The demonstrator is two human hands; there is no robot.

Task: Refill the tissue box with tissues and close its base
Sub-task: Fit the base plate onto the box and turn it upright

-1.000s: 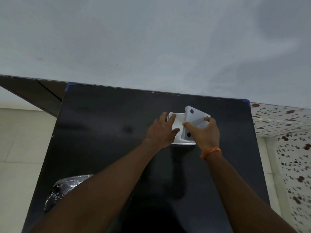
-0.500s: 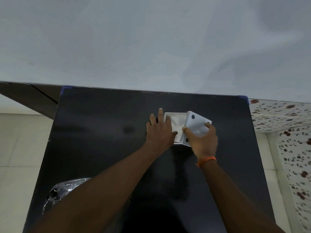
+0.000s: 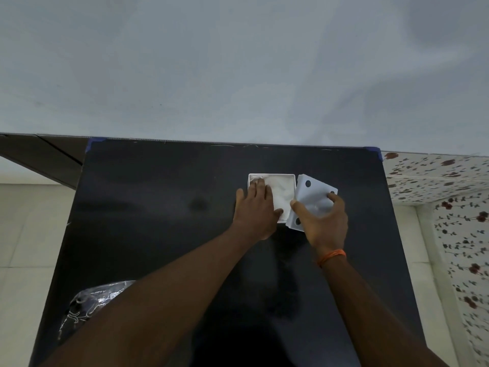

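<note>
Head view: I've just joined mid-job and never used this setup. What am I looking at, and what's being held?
There is no machine here: one camera worn on a person's head looks down at their two bare hands. On the black tabletop stands a square white tissue box, open side up, with white tissues inside. The left hand presses on the tissues. The right hand, with an orange wristband, holds the white base panel with round holes tilted beside the box, not yet fitted. A crumpled clear plastic wrapper lies near left.
</note>
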